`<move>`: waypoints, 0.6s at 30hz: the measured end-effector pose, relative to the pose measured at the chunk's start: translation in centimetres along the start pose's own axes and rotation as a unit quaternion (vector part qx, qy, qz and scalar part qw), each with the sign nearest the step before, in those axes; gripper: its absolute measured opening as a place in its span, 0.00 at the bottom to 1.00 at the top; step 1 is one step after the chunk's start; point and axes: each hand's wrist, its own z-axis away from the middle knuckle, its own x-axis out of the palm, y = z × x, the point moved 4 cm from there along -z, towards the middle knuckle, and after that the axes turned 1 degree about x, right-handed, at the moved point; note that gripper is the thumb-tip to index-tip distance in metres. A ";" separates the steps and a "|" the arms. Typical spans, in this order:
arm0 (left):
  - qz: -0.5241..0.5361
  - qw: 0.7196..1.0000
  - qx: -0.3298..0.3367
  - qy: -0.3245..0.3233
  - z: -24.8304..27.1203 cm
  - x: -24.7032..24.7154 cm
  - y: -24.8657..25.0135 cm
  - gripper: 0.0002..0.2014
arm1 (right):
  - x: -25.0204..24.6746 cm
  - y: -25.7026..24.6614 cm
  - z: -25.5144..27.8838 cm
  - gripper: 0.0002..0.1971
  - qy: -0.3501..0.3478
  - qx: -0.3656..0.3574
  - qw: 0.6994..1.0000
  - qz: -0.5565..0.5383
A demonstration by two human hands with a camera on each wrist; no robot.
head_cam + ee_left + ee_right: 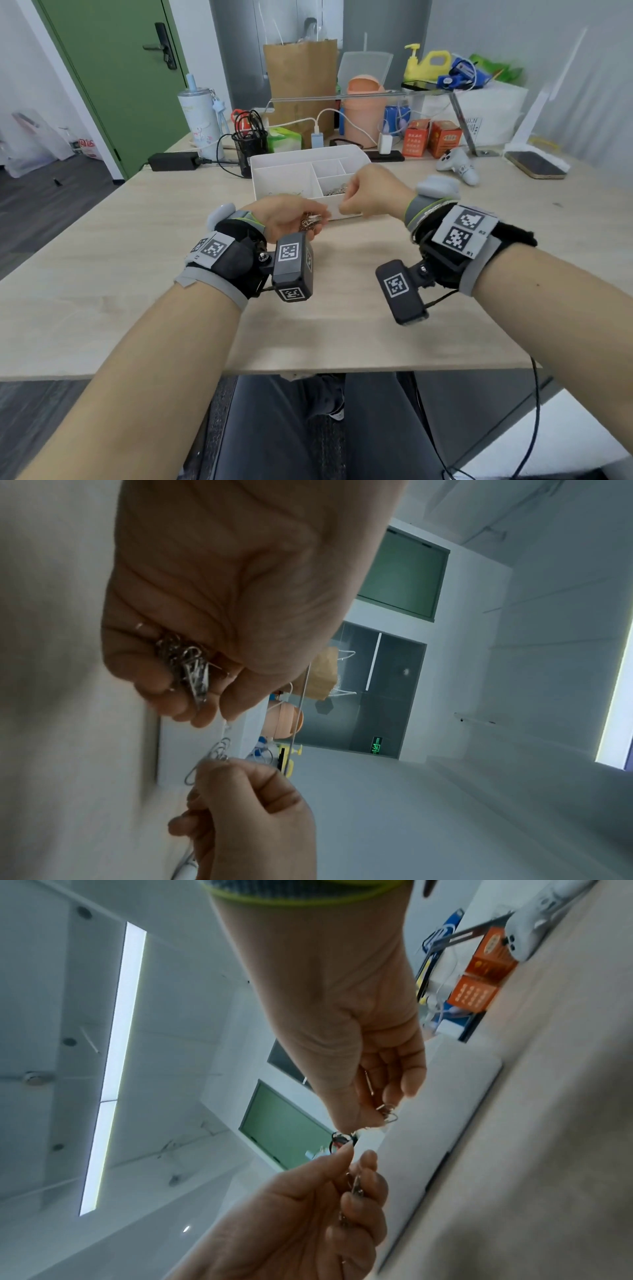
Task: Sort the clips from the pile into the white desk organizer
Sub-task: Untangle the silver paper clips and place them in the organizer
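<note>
A white desk organizer (305, 151) stands on the wooden table, and several silver clips (337, 190) lie in its front right compartment. My left hand (317, 219) hovers just before the organizer's front wall, fingers curled round a bunch of paper clips (192, 666). My right hand (344, 205) is close beside it, over the organizer's front edge. Its thumb and fingers pinch a few linked clips (215, 753), which show again as the pinched clips (387, 1112) in the right wrist view. The left hand's bunch (354, 1185) sits just below them there.
Behind the organizer stand a black mesh pen holder (249, 144), a green tissue box (284, 138), an orange bin (363, 109) and orange boxes (431, 137). A white controller (457, 164) and a phone (534, 164) lie to the right. Cables cross the back.
</note>
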 end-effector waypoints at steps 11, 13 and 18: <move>-0.087 0.987 0.088 0.105 -5.5 2.6 7.1 0.15 | -3.6 4.0 -5.9 0.05 0.066 0.022 0.994 -0.079; -0.078 0.983 0.106 0.132 -6.4 2.6 7.5 0.16 | -3.5 4.3 -6.7 0.02 0.072 0.019 0.994 -0.074; -0.066 0.979 0.136 0.138 -7.7 2.9 7.3 0.19 | -2.8 5.1 -8.0 0.04 0.082 0.022 0.995 -0.049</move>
